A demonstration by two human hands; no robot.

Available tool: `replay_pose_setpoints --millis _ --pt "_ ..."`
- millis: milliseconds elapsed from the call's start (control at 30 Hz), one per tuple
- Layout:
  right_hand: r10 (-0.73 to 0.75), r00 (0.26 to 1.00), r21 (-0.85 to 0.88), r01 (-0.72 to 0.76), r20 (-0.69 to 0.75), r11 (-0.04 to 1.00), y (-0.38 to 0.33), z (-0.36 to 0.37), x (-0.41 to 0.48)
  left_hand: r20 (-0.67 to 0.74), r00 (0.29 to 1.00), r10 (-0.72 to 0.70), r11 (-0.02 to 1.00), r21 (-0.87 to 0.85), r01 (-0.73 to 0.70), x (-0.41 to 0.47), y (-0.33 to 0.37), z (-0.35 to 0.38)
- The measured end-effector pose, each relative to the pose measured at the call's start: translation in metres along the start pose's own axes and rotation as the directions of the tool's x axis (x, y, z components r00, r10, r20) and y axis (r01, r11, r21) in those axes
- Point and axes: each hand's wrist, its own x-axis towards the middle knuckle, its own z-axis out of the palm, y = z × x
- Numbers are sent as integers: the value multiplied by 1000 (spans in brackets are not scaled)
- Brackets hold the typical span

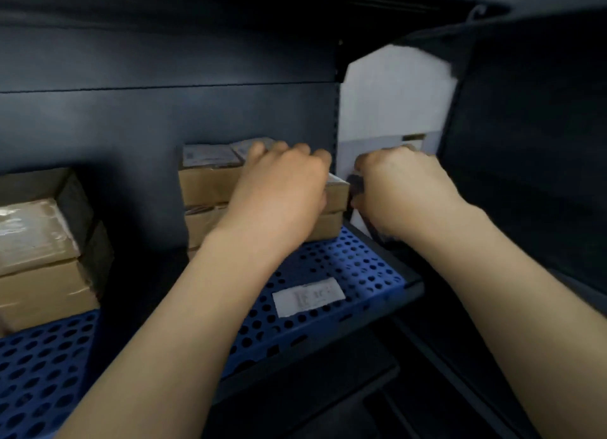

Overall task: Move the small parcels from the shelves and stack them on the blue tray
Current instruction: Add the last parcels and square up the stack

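on top of the middle stack of parcels [210, 208], pale shipping labels [210, 154] can be seen, but the print is way too blurred to be read. same story with the white sticker [308, 296] stuck on the blue tray [354, 267]: some marks, nothing legible. the top parcel [210, 184] of that stack is gripped by the left hand [282, 189], palm down, fingers curled over its far edge. the stack is sat towards the back of the tray. the right hand [404, 189] is curled up at the foot of a white panel [394, 103] just right of the stack. something dark [358, 184] is glimpsed between thumb and fingers, but whether it's actually held can't be told. a second stack of taped brown parcels [39, 258] is parked off to the left, well apart from the first, with a dark gap between. the front half of the tray is left bare apart from the sticker, right up to its front edge. the right side is hemmed in by the white panel and a dark side wall [525, 143].
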Motion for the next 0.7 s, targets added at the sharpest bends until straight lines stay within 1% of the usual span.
replay_pose_setpoints --millis 67,133,200,267,300,367,467,567,633,700 --pt "91 995 -50 -89 49 995 0 -7 -26 -16 995 102 995 -18 -103 -8 10 1" --pt "201 972 -101 -189 120 977 -1 -11 -55 -4 978 208 974 -93 -208 -21 22 2" --pt "295 939 -147 -271 178 951 0 -14 -87 22 947 320 935 -168 -312 -39 38 7" --pt "406 882 -224 -357 237 907 4 -18 -120 33 898 439 883 -203 -424 -53 57 9" --pt "477 839 -266 -412 262 871 8 -24 -143 30 865 502 847 -218 -484 -60 73 8" --pt "551 785 -312 -468 283 827 15 -29 -173 21 824 566 802 -247 -544 -69 95 5" --pt "713 640 -399 -598 285 696 30 -46 -240 -64 708 703 644 -364 -672 -90 151 -13" --pt "838 492 -456 -705 236 542 44 -67 -309 -143 559 817 457 -431 -778 -120 208 -35" --pt "907 378 -485 -768 186 419 50 -84 -359 -208 455 866 329 -449 -831 -143 245 -52" --pt "950 273 -505 -805 150 311 54 -101 -410 -278 369 887 217 -455 -864 -170 282 -73"
